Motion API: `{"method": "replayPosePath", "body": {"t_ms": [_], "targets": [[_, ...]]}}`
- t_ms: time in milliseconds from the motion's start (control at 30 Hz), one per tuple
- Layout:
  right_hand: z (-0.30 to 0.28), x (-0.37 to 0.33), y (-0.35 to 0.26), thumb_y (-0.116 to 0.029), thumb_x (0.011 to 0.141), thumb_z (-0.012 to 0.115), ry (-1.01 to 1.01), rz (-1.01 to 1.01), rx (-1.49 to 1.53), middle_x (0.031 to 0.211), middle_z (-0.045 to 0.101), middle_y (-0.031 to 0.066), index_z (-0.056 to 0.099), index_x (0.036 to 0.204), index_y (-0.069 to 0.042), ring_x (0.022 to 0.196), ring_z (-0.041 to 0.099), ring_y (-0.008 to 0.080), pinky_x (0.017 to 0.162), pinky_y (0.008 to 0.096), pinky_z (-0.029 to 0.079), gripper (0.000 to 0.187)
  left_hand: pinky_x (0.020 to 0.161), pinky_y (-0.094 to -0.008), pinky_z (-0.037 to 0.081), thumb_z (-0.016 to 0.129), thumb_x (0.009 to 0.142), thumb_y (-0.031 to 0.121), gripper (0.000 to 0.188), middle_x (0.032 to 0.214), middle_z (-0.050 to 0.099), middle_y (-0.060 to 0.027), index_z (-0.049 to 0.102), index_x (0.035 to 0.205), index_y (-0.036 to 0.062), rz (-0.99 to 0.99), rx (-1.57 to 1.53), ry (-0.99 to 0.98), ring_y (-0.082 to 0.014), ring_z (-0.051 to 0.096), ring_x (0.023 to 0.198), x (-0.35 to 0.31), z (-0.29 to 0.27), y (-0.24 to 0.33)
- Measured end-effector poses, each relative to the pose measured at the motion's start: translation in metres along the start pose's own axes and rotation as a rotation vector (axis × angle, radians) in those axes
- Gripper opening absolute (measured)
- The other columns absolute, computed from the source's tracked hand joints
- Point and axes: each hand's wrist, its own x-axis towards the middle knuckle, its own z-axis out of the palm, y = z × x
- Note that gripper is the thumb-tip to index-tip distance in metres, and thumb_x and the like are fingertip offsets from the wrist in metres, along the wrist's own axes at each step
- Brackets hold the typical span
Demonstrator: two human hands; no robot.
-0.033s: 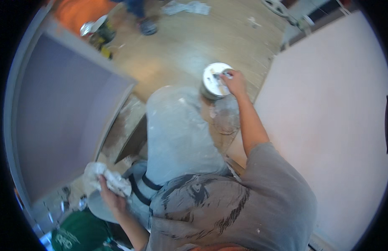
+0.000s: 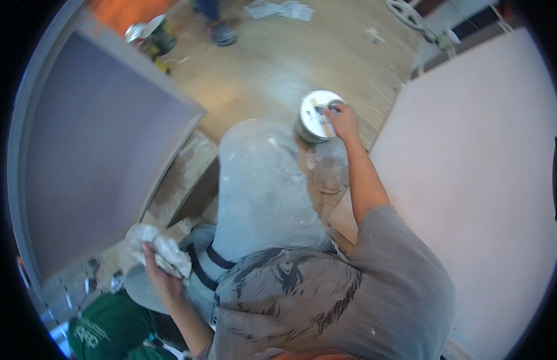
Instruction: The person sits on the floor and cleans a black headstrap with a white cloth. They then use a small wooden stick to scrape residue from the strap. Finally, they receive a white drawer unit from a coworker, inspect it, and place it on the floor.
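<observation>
A crumpled white cloth (image 2: 161,249) is bunched in my left hand (image 2: 164,282), beside my bent leg at the lower left. Farther off, my right arm reaches out to a round tub with a white lid (image 2: 314,123), which stands on the floor past my knee. On the right side of that lid, the fingers of my right hand (image 2: 344,122) are closed around a small greyish, roundish item (image 2: 335,106). Its kind is too small and blurred to tell. Tan patches and dark marks show on the lid.
A large white panel (image 2: 470,180) rises on my right, and a framed grey-violet panel (image 2: 104,156) on my left. Below left is a person in a green cap (image 2: 110,330). Another person's shoe (image 2: 222,34) stands ahead near papers (image 2: 278,9) and cans (image 2: 158,36).
The view has shifted a little, so the tub, floor and papers sit slightly farther right. Both hands keep much the same pose, the left still around the cloth.
</observation>
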Motion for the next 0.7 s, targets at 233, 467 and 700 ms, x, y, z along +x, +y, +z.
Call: {"method": "replayPosePath", "body": {"t_ms": [233, 467, 700], "targets": [[0.023, -0.002, -0.004, -0.02, 0.1, 0.066, 0.378, 0.226, 0.192, 0.097, 0.073, 0.0204, 0.069, 0.094, 0.0, 0.086, 0.075, 0.0311, 0.077, 0.0427, 0.057, 0.021, 0.11, -0.0428, 0.05, 0.046, 0.107, 0.062, 0.073, 0.146, 0.059, -0.0112, 0.044, 0.154, 0.0058, 0.117, -0.156, -0.071, -0.0279, 0.061, 0.129, -0.005, -0.008, 0.008], [-0.047, 0.0, -0.157, 0.002, 0.101, 0.06, 0.1, 0.002, 0.955, 0.111, 0.07, 0.0222, 0.049, 0.109, 0.001, 0.086, 0.076, 0.0248, 0.075, 0.0328, 0.064, 0.013, 0.107, -0.0406, 0.046, 0.061, 0.105, 0.026, 0.039, 0.142, 0.057, -0.0147, 0.064, 0.138, 0.0051, 0.494, 0.705, -0.184, -0.0304, 0.059, 0.125, 0.046, 0.002, 0.039], [-0.074, -0.064, -0.337, 0.002, 0.101, 0.056, -0.881, -0.239, 1.316, 0.12, 0.07, 0.022, 0.049, 0.122, -0.007, 0.083, 0.068, 0.0176, 0.074, 0.0298, 0.056, 0.024, 0.116, -0.0545, 0.037, 0.067, 0.091, 0.01, 0.057, 0.151, 0.052, -0.0152, 0.057, 0.148, 0.0098, 1.134, 1.414, -0.272, -0.0347, 0.049, 0.136, 0.087, 0.061, -0.009]]}}
